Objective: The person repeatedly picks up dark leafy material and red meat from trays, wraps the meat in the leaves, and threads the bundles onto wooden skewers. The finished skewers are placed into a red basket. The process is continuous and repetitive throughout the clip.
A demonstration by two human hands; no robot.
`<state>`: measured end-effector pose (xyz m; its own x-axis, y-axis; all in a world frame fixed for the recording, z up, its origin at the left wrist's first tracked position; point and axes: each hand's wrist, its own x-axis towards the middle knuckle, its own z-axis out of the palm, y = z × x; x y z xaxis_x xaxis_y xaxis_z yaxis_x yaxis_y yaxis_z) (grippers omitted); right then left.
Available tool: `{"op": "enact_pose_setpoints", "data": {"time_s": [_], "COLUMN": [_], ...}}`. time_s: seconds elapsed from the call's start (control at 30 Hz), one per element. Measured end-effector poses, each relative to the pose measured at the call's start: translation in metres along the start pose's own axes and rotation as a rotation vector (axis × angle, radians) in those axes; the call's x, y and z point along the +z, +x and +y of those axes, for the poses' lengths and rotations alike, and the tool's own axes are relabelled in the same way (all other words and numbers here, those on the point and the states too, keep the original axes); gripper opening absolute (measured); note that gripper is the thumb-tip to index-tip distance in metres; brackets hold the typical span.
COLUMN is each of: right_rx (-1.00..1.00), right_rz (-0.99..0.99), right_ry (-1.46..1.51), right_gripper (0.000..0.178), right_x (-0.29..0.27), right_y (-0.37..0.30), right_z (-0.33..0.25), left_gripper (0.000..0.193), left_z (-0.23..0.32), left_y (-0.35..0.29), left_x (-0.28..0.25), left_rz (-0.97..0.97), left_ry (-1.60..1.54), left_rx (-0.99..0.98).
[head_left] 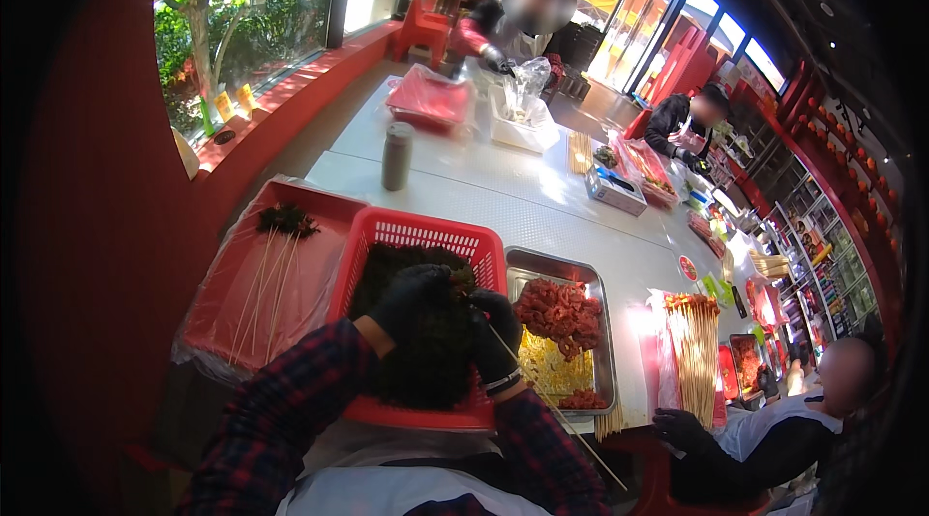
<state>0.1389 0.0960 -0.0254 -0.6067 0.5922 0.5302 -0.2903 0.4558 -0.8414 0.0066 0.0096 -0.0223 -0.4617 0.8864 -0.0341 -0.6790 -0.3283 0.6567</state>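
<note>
While the right hand (495, 347) grips a thin wooden skewer (581, 440) that slants down past the wrist, the left hand (414, 301) is beside it with its fingers curled in at a tuft of greens; how firmly they pinch it cannot be told. Both hands wear black gloves and are above a red perforated basket (492, 264), heaped with dark leafy greens (416, 382). Just right of the basket, a steel tray (609, 351) contains a mound of raw red meat (559, 315), with yellow liquid and a smaller reddish clump at its near end. On the basket's left, a red tray (218, 322) lined with clear plastic carries several skewers tipped with dark greens (287, 221), the tips at its far end. Well to the right lies a thick bundle of skewers (693, 351) with reddish tips. Farther along the pale worktop (455, 192) are a grey canister (397, 158), a plastic-covered red tray and, near a co-worker's gloved hand, a white bin (523, 134) with a clear bag and contents too blurred to identify.
</note>
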Motion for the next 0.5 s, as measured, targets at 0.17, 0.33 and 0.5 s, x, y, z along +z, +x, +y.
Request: {"op": "enact_pose_setpoints", "data": {"time_s": [0.17, 0.33, 0.5], "right_rx": [0.026, 0.148, 0.147], "right_rz": [0.011, -0.009, -0.036], "right_ry": [0.041, 0.167, 0.178], "right_gripper": [0.021, 0.021, 0.022], "right_x": [0.001, -0.004, -0.006], "right_y": [-0.001, -0.001, 0.002], "right_z": [-0.001, -0.016, -0.024], "left_gripper": [0.018, 0.019, 0.019], "left_z": [-0.001, 0.004, 0.010], "left_y": [0.001, -0.003, -0.006], "left_x": [-0.005, 0.004, 0.010], "left_rz": [-0.095, -0.103, -0.105], "left_ry": [-0.034, -0.047, -0.039], "left_rx": [-0.025, -0.098, -0.122]}}
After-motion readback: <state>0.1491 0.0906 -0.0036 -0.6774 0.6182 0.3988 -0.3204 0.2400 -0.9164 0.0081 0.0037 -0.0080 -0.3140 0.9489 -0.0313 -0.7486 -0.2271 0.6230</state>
